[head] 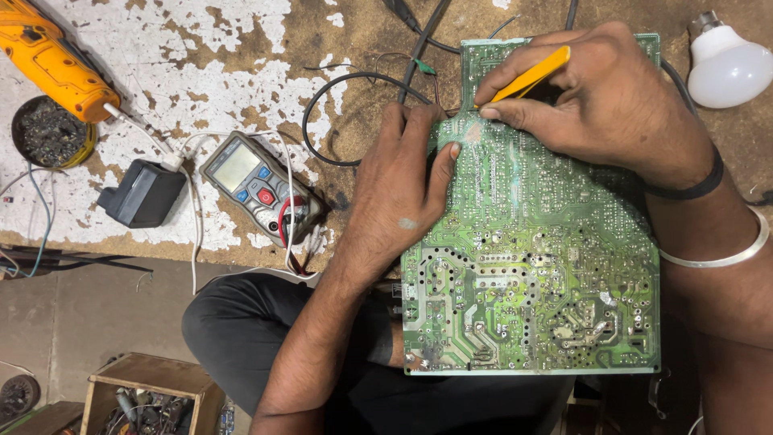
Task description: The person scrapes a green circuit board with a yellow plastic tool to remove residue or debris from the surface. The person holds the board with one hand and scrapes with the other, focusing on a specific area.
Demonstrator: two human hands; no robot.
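Hands point(499, 153) on green circuit board point(547, 266)

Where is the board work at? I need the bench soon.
Done: the circuit board lies solder side up. In hand: the left hand steadies its edge while the right hand works yellow tweezers at its top. Left: the meter lies untouched, so no testing shows yet.

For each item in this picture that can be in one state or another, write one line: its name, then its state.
Circuit board: solder side up, pressed at its left edge.
Left hand: flat on the board's edge, thumb on the board.
Right hand: gripping yellow tweezers, tip at the board.
Multimeter: screen blank, leads plugged in.
Light bulb: unlit, lying on its side.
Small tin: open, filled with dark bits.
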